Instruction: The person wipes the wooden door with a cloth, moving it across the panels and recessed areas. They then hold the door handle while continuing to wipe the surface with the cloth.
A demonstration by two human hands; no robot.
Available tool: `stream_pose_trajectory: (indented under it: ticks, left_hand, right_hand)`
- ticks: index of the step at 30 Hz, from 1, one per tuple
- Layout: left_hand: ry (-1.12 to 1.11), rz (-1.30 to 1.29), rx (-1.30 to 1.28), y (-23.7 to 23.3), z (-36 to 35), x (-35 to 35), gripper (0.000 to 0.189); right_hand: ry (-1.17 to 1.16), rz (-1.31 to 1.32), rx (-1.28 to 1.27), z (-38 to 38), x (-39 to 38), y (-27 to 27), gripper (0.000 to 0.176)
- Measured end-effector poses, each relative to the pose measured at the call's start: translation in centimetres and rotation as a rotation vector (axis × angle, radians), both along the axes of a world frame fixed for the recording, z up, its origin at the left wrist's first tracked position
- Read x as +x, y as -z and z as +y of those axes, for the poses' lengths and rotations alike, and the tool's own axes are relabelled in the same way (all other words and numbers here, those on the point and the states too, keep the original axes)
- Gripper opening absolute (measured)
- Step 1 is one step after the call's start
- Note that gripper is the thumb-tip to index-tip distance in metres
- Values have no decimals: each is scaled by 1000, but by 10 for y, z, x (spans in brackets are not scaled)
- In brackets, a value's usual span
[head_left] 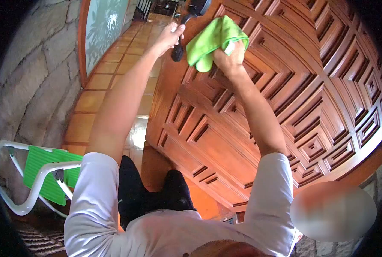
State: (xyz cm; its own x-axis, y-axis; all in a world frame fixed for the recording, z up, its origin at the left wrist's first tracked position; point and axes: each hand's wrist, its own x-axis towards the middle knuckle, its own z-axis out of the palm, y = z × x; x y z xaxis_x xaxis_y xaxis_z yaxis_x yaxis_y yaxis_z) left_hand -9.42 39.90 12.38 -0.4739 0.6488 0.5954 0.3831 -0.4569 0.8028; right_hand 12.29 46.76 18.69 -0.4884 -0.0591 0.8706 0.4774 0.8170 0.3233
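A large carved wooden door (225,145) stands in front of me, its raised panels set in nested squares and diamonds. On the left, my left hand (168,39) is closed around the black door handle (178,52) by the door's edge. My right hand (231,58) grips a bright green cloth (214,40) with dark smudges, held against the upper part of the door. The cloth hides most of the right fingers. A small white tag (229,48) shows on the cloth near the knuckles.
A step stool with a white frame (32,197) and green ribbed treads (49,173) is at lower left, beside a stone wall (41,73). Terracotta floor tiles (90,101) run past a frosted glass panel (105,30). A blurred oval covers the lower right.
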Motion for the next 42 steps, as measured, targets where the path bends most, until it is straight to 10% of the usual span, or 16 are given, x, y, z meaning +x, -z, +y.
stream_pose_trajectory:
  ticks: [5, 7, 11, 16, 21, 23, 30, 33, 35, 36, 42]
  left_hand:
    - [-56, 32, 113, 13, 22, -1, 46]
    - [-151, 118, 220, 18, 35, -10, 46]
    - [-129, 170, 173, 12, 20, -12, 48]
    - [-204, 135, 124, 14, 27, -11, 46]
    - [-232, 143, 111, 13, 20, -4, 47]
    - [-248, 155, 132, 14, 20, -5, 46]
    - [-227, 130, 161, 14, 14, 0, 52]
    - [-277, 142, 183, 15, 19, -1, 51]
    - [-315, 186, 196, 16, 20, -3, 50]
    - [-269, 153, 194, 17, 21, -3, 52]
    - [-226, 115, 198, 16, 11, 5, 49]
  right_hand:
    - [456, -223, 313, -11, 0, -33, 17]
    - [712, -502, 73, -29, -1, -7, 18]
    - [296, -393, 480, -17, 6, 32, 18]
    - [308, -274, 181, 13, 17, -50, 21]
    - [732, -701, 184, -22, 12, 23, 20]
    - [201, -385, 406, -8, 23, 25, 29]
    - [456, -241, 449, 4, 42, -38, 26]
    - [1039, -726, -388, -60, 32, -19, 33]
    - [714, -547, 286, -39, 47, 49, 40]
    - [-43, -85, 348, 30, 50, 66, 42]
    - [395, -385, 251, -14, 66, -66, 17]
